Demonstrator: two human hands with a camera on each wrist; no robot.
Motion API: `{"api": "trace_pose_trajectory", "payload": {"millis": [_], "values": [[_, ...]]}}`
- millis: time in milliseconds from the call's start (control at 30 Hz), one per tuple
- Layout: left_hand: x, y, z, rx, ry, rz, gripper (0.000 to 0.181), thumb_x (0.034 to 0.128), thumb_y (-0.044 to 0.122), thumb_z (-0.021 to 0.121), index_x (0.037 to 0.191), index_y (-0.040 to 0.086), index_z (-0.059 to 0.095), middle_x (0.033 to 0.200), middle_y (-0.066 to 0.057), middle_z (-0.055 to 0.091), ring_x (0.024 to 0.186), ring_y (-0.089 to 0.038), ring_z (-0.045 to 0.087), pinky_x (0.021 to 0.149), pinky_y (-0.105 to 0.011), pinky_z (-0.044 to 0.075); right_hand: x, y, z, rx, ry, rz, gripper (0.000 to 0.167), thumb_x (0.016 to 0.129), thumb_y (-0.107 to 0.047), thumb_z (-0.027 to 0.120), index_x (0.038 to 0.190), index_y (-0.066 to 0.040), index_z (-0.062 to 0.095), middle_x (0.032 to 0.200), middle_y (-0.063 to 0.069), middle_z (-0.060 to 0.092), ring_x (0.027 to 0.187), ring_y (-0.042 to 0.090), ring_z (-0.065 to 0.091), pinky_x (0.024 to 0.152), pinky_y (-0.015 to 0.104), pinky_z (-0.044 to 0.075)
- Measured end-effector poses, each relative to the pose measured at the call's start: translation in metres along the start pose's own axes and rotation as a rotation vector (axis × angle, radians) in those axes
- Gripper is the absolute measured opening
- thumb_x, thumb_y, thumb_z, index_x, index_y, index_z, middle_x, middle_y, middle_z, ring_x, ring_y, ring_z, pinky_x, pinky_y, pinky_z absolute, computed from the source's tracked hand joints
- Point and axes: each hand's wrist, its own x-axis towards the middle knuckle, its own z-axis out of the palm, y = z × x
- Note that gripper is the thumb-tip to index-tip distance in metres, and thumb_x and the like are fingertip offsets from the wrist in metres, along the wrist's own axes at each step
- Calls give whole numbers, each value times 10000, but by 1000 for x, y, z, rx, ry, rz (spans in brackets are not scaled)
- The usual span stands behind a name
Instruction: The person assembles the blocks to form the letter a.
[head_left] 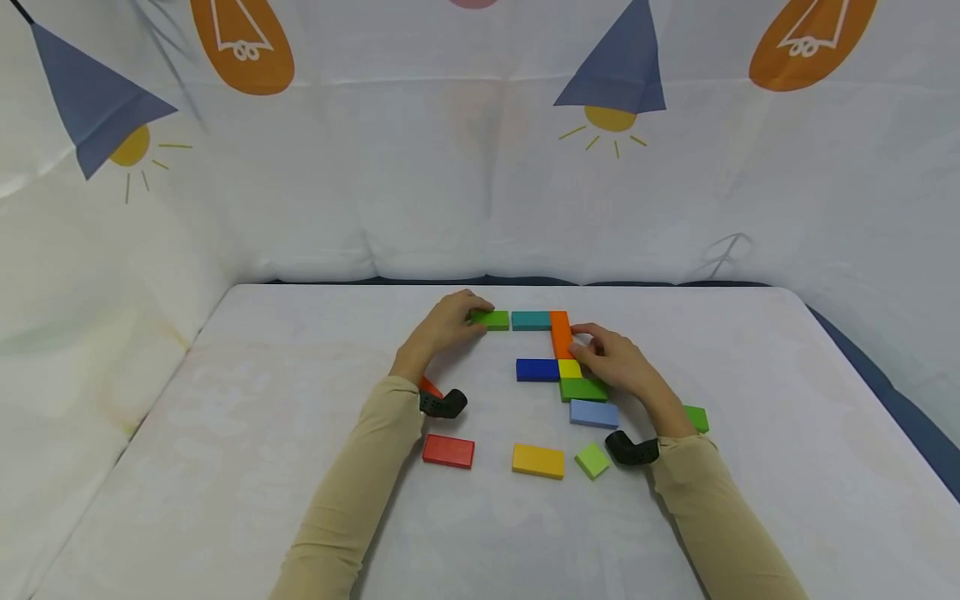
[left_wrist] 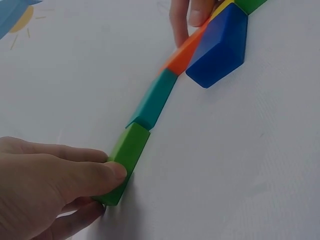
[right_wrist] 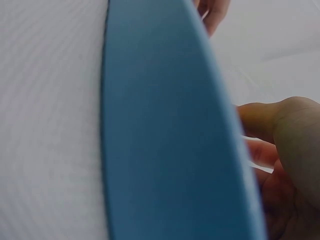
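Note:
At the far side of the table, the left hand (head_left: 448, 323) pinches a green block (head_left: 495, 320) between thumb and fingers. In the left wrist view that green block (left_wrist: 129, 150) lies end to end with a teal block (left_wrist: 154, 100), the left hand (left_wrist: 55, 180) at its other end. The teal block (head_left: 531, 321) meets the top of an orange block (head_left: 561, 335). The fingertips of the right hand (head_left: 615, 360) rest at the orange block's right side. A light blue block (right_wrist: 165, 120) hides part of the right hand (right_wrist: 285, 150) in the right wrist view.
Below the orange block sit yellow (head_left: 569, 369), dark blue (head_left: 537, 370), green (head_left: 583, 389) and light blue (head_left: 594, 413) blocks. Nearer lie red (head_left: 448, 451), amber (head_left: 537, 461) and lime (head_left: 592, 460) blocks. Another green block (head_left: 697, 418) and a red-orange one (head_left: 431, 387) are partly behind the arms.

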Motion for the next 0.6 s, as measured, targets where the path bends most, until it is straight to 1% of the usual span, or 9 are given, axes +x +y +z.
{"api": "trace_pose_trajectory", "payload": {"millis": [200,367,600], "values": [[1,1,2,-2,3,-2,375,884,141,657,1251,85,607,1198,-95,597,1059,-224,551,965,-355,451,1,0,1,-7,5,8,479,968,-393,488,1373,-142,446,778,67,515,666,194,483,578,268,373],[0,2,1,-1,6,-1,373,885,140,654,1250,81,607,1207,-100,596,1082,-230,556,975,-361,449,1,0,1,-6,3,-3,486,968,-394,486,1374,-131,443,776,68,516,665,192,482,576,272,372],[1,3,2,-2,4,-2,369,887,137,651,1250,79,608,1204,-97,597,1067,-224,550,977,-356,446,1,1,1,-5,6,1,481,968,-393,489,1371,-133,448,774,67,515,664,194,482,579,272,374]]}}
